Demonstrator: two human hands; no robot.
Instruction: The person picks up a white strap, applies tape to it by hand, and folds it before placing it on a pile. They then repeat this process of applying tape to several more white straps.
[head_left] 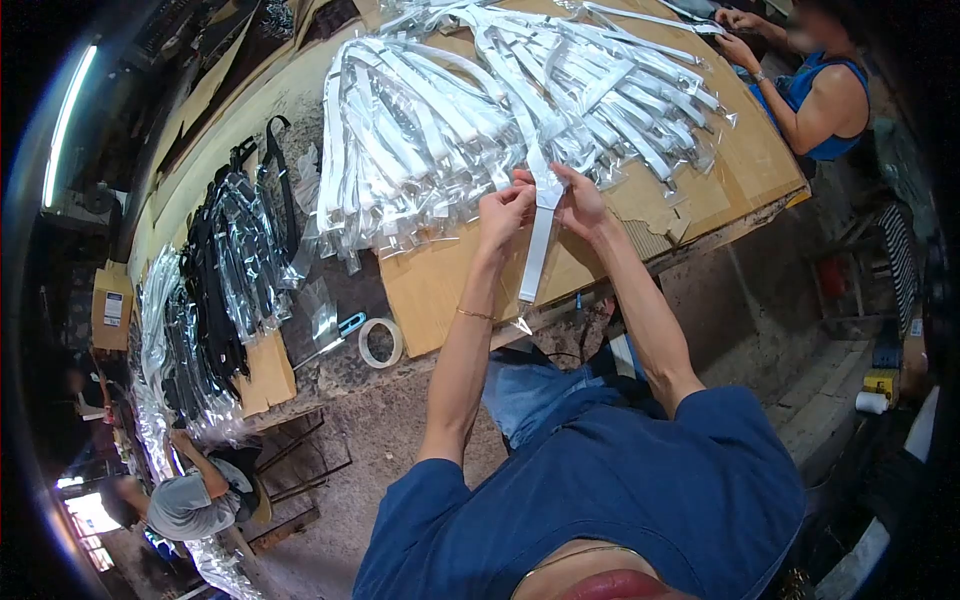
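A pair of white suspenders hangs between my hands, its lower strap ending in a metal clip near the table edge. My left hand is closed, pinching the strap's left side close to the wider joining patch. On the other side of that patch, my right hand grips the strap with thumb and fingers. Beyond both hands lies a spread heap of white suspenders in clear plastic sleeves. The straps above my grip run up into this heap.
Flattened cardboard covers the table. A tape roll and blue-handled snips lie at its left edge, near bundled black suspenders. One person works at the far right, another at lower left.
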